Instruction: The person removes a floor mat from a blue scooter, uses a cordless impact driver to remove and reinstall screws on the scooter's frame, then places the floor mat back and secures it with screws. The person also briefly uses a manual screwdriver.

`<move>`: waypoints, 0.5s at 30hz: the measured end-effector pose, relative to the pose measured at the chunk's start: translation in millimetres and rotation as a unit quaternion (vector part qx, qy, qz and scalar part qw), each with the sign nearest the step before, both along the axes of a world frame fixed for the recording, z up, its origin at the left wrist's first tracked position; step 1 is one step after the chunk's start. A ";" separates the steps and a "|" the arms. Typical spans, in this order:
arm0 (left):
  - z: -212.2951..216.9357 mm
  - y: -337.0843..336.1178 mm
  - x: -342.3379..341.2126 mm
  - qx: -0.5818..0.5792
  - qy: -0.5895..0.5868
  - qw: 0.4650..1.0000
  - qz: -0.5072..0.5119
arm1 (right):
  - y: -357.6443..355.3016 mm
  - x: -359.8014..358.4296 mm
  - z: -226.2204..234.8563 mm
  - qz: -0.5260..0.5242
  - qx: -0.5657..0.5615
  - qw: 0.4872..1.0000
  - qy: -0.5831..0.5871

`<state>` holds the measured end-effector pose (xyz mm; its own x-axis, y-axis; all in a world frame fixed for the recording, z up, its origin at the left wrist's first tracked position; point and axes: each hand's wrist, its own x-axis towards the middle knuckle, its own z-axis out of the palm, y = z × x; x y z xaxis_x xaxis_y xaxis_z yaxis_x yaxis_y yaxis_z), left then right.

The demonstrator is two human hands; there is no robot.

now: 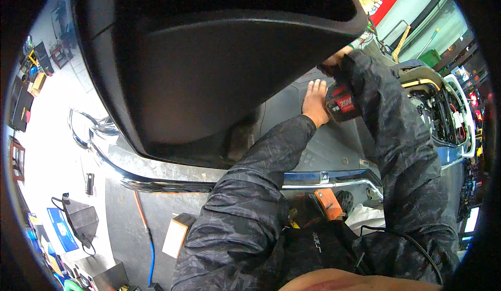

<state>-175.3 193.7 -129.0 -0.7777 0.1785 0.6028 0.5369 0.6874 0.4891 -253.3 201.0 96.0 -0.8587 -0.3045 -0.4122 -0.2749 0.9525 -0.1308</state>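
Observation:
My left hand (pixel 315 104) lies with its fingers stretched out on a grey panel (pixel 323 145) of a vehicle. Right beside it is the red and black battery pack (pixel 342 104) of a cordless power tool. My right hand (pixel 338 57) is closed around the upper part of that tool, partly covered by my dark sleeve. The tool's front end and its bit, if any, are hidden behind a large black plastic shell (pixel 209 82), which fills the upper middle of the view.
A chrome tube (pixel 151 182) runs along the vehicle's near side. Below it are an orange case (pixel 327 203) and a white-topped box (pixel 175 236). At the right, an opened vehicle body (pixel 436 108) shows wiring. An orange and blue hose (pixel 150 244) lies at lower left, near a dark bag (pixel 81 220).

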 end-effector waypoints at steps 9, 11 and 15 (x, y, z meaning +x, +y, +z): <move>-4.6 10.3 14.6 -0.123 -0.039 0.991 -0.033 | 73.4 27.1 -21.2 -0.058 -0.204 0.976 0.041; 6.0 6.5 19.3 -0.126 -0.038 0.991 -0.019 | 82.3 35.2 -31.1 -0.091 -0.210 0.972 0.049; 52.6 -4.4 55.8 -0.279 -0.145 0.944 0.101 | 97.2 52.9 -47.2 0.029 -0.264 0.948 0.178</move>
